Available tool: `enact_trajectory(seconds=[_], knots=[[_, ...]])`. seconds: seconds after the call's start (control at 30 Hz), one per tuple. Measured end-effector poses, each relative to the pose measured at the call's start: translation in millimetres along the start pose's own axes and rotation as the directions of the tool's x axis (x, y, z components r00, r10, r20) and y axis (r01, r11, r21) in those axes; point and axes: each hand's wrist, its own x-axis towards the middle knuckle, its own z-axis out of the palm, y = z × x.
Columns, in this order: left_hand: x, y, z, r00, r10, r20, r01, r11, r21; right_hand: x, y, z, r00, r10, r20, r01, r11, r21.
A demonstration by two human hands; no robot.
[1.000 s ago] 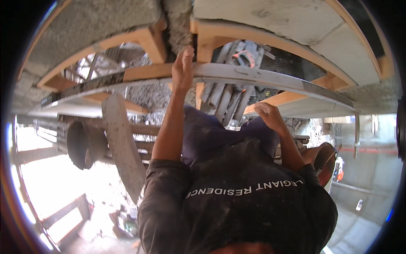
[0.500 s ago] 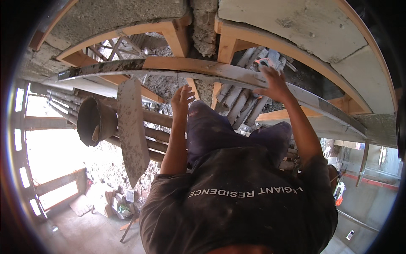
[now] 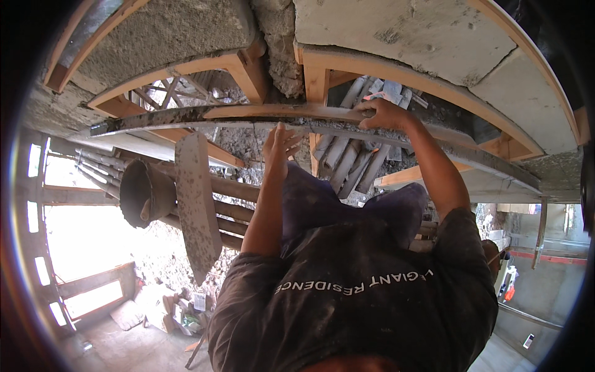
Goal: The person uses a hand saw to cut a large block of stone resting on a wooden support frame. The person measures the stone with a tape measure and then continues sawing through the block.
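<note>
A long, mortar-stained bar, grey along its front, spans the window openings in front of me. A brown wooden strip shows along its upper edge. My right hand is curled over the bar's upper edge, thumb in front and fingers bent behind. My left hand is raised just below the middle of the bar, its fingers apart and holding nothing. The left index fingertip overlaps the bar's lower edge; whether it touches, I cannot tell.
Wooden window frames and concrete panels lie beyond the bar. On my left, a dirty bucket with a handle poking out stands beside a mortar-spattered board. Round poles run underneath. Stacked tubes show through the opening.
My right hand has gone from spread fingers to curling over the bar, shifting slightly left. My left hand has moved a little right and nearer the bar. The view has shifted slightly.
</note>
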Motion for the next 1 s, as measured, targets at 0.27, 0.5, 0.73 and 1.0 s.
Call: enact_trajectory(seconds=[0.27, 0.5, 0.73, 1.0], knots=[[34, -1, 47, 0.996, 0.057, -0.068, -0.077, 0.937, -0.342, -1, 12, -41, 0.942, 0.046, 0.332, -0.129, 0.964, 0.232], [23, 0, 66, 0.982, -0.076, -0.172, 0.009, 0.932, -0.364, -19, -14, -32, 0.927, 0.218, 0.306, -0.245, 0.968, 0.053], [-26, 79, 45, 0.862, 0.477, -0.174, -0.503, 0.849, -0.165, -21, -113, -2, 0.885, -0.384, -0.265, 0.261, 0.878, -0.401], [-22, 197, 24, 0.862, 0.476, -0.174, -0.471, 0.879, 0.072, 11, -179, 11, 0.607, -0.664, -0.438, 0.390, 0.728, -0.564]])
